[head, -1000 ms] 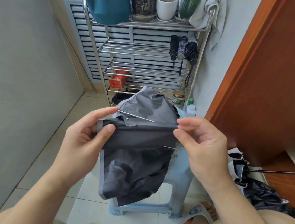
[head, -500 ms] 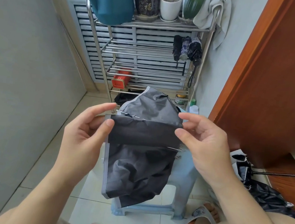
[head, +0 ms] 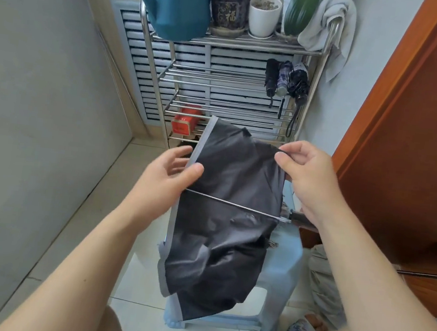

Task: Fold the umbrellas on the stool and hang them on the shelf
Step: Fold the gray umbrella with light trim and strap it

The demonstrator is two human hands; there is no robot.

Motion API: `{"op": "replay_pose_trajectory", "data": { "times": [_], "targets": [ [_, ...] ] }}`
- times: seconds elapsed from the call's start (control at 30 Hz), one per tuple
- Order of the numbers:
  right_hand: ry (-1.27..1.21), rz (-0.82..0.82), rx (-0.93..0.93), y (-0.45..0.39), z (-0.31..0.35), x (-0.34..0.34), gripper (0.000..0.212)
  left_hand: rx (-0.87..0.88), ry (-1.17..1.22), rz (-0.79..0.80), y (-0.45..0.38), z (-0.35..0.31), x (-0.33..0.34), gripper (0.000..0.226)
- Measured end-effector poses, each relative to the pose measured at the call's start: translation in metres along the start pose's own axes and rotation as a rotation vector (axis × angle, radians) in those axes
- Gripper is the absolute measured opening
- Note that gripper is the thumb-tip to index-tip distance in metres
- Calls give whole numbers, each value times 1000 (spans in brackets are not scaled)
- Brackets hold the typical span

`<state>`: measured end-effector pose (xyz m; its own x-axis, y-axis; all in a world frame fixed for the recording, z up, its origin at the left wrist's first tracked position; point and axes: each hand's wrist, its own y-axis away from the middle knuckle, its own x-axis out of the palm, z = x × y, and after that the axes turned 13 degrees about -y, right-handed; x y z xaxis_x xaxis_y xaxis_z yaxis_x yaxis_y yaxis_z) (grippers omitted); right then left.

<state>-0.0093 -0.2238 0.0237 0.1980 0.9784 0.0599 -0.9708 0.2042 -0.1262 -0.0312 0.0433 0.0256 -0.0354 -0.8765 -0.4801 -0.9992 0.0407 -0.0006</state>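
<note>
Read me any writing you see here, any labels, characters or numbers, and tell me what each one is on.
"福": pale character on the dark flower pot on the metal shelf's top tier.
Red tin on a lower tier: some print on its face, too blurred to read.
Patterned slipper: a design only, no legible words.
Nothing readable on the grey umbrella, the teal watering can or the white pot.

A dark grey-edged umbrella (head: 226, 220) hangs mid-frame, canopy slack, over the pale blue stool (head: 279, 275); three folded umbrellas (head: 287, 78) hang on the shelf (head: 221, 78), upper right.

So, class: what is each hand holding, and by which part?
Both hold the dark umbrella canopy: the left hand pinches its grey-trimmed left edge, the right hand pinches its upper right edge.
</note>
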Motion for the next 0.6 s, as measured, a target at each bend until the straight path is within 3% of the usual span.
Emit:
{"op": "replay_pose_trajectory", "data": {
  "times": [0.1,0.23,0.4,0.6],
  "targets": [
    [-96,6,25,1,3,1,13,52,-53,33,0,5,5,33],
    [-84,-7,43,13,7,-2,24,68,9,-52,0,7,5,7],
    [6,-169,152,33,-1,-8,24,32,92,-93,0,9,7,14],
    [120,-69,207,41,-3,-8,27,14,134,-110,0,8,10,15]
  ]
}}
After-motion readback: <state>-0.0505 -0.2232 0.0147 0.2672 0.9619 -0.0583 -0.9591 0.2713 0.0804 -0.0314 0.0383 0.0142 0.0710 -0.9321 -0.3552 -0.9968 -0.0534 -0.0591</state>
